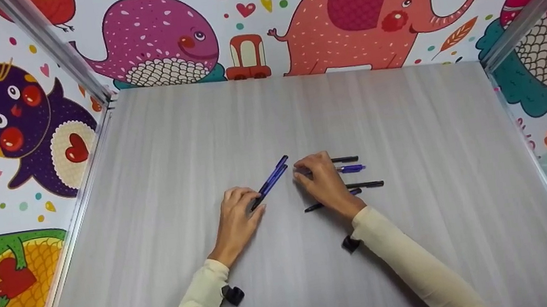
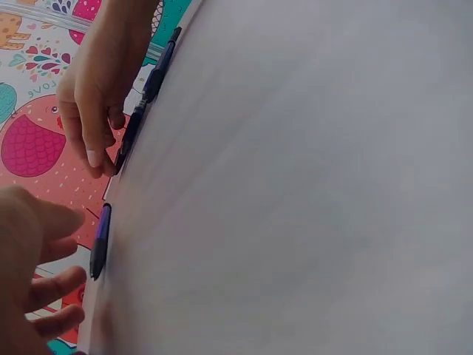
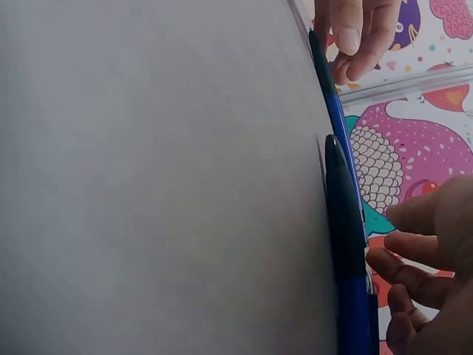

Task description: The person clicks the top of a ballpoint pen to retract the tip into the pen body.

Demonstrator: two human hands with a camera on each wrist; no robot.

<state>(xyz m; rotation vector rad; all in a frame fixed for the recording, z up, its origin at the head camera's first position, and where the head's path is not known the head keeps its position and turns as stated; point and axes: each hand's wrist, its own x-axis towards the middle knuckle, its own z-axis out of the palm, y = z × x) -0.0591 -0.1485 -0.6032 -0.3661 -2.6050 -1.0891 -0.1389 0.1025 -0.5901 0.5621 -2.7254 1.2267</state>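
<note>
Two blue-purple pens (image 1: 275, 175) lie slanted side by side, close together, at mid-table. My left hand (image 1: 237, 221) is at their near, dark end, thumb and fingers spread to either side. In the left wrist view a gap shows between those fingers and a pen (image 2: 101, 240). My right hand (image 1: 327, 183) hovers low over several pens, its fingertips by the tip of a purple-ended pen (image 1: 352, 168); contact is unclear. Black pens (image 1: 367, 184) stick out past the hand, which hides their middles. In the right wrist view, a blue pen with a black end (image 3: 347, 237) looms close.
Another dark pen (image 1: 313, 207) pokes out below the right hand. The grey wood-grain table (image 1: 173, 151) is bordered by metal rails (image 1: 75, 216). Printed cartoon panels (image 1: 350, 16) stand behind and at both sides. Black wrist devices (image 1: 233, 295) are on both sleeves.
</note>
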